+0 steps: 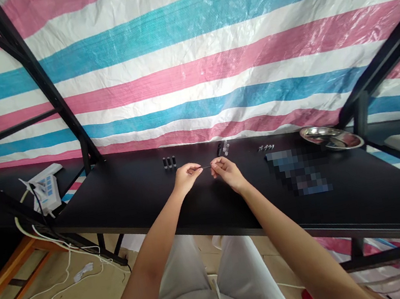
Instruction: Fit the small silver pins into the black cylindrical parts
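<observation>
My left hand (187, 178) and my right hand (227, 172) meet above the black table, fingers closed in a pinch. Between their fingertips runs a short, thin dark rod (206, 167), pinched at both ends; its kind is too small to make out. Beyond my left hand stand three short black tubes (169, 162) with silvery bands, in a row. Behind my right hand lie a small black piece (219, 149) and some clear tubes (226, 148). Farther right is a cluster of small shiny silver parts (266, 147).
Two shiny metal dishes (353, 139) sit at the table's (127, 198) back right. A pixelated patch (299, 173) hides something nearer. Black frame posts (45, 84) rise at both sides, before a striped sheet (209, 70). A white power strip (50, 189) with cables is on the left.
</observation>
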The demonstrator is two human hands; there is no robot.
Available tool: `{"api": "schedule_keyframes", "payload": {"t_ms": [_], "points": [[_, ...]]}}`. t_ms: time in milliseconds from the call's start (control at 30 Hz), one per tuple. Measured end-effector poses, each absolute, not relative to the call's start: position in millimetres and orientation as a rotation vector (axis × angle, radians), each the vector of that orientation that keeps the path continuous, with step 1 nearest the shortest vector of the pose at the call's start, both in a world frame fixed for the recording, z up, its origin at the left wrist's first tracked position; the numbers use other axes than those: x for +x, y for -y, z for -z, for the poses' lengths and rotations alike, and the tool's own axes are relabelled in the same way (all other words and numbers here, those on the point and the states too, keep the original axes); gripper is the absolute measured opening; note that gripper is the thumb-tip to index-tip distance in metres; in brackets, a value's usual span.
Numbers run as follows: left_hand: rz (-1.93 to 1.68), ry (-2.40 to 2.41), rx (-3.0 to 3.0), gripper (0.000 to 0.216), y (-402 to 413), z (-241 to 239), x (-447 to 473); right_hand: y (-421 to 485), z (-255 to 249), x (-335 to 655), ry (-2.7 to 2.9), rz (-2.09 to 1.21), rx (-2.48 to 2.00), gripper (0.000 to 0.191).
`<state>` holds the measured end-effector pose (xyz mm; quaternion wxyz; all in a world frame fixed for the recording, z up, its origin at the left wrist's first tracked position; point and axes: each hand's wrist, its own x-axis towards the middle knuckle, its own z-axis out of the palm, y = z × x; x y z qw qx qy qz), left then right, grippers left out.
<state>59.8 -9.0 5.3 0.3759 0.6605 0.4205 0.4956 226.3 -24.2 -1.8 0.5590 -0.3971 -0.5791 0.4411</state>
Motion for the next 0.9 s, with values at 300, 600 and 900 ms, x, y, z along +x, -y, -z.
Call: {"api": "schedule_keyframes", "payload": {"t_ms": [300, 600, 900], "points": [[-1.297, -1.111, 1.853, 0.017, 16, -11, 64, 30, 6, 223, 1.673, -0.714, -1.229, 0.032], [-1.295, -1.161, 2.156, 0.017, 11, -15, 63, 33, 4, 225, 1.795, -0.579, -1.282, 0.033], [-0.848, -1.041, 2.745, 0.009, -49, -94, 52, 31, 8, 226, 1.812, -0.534, -1.260, 0.036]]}}
